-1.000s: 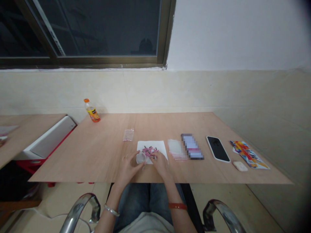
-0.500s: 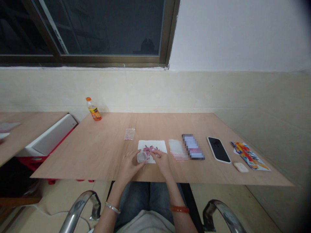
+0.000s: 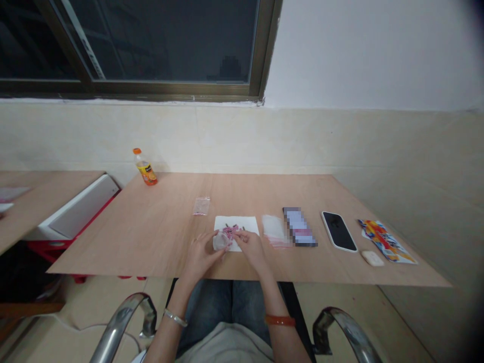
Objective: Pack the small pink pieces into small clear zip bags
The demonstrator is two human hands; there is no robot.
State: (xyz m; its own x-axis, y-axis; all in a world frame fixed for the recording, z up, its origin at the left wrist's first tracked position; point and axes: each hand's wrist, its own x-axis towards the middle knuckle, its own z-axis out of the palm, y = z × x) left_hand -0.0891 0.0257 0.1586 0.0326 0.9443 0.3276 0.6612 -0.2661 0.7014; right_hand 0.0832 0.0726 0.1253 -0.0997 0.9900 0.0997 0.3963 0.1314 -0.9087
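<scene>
A white sheet (image 3: pixel 247 222) lies on the wooden table (image 3: pixel 159 232) with a heap of small pink pieces (image 3: pixel 231 230) on it. My left hand (image 3: pixel 200 254) is curled round a small clear bag (image 3: pixel 220 241) at the sheet's near left corner. My right hand (image 3: pixel 251 247) rests beside it, fingertips pinched at the edge of the pink heap; what they hold is too small to make out.
A stack of clear bags (image 3: pixel 275 230), two phones (image 3: pixel 299 227) (image 3: pixel 339 231), a colourful packet (image 3: pixel 386 241) and a small white case (image 3: pixel 372 258) lie to the right. One filled bag (image 3: pixel 201 205) and an orange bottle (image 3: pixel 144 167) stand further back. Chair arms (image 3: pixel 124 320) flank my lap.
My right hand's fingertips have shifted a little along the pink heap toward the bag. The left hand keeps its hold on the bag.
</scene>
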